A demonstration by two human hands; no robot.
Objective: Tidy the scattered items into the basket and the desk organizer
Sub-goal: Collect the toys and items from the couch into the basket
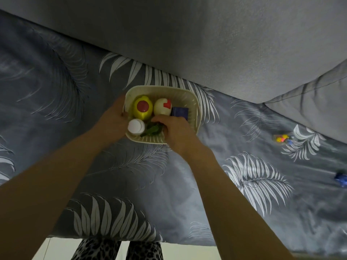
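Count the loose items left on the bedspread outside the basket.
2 visible, both at the right: a small multicoloured item near the grey cushion, and a blue item at the frame's right edge. Others may lie out of view or under the arms.

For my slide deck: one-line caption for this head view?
Left hand steadies the cream basket while right hand tucks a green item inside.

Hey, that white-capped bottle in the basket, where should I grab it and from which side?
Grip the white-capped bottle by its round cap, coming straight down from above. It stands upright in the basket's near left corner, with the yellow bottle close behind it and the left hand beside it, so probably only the cap is free.
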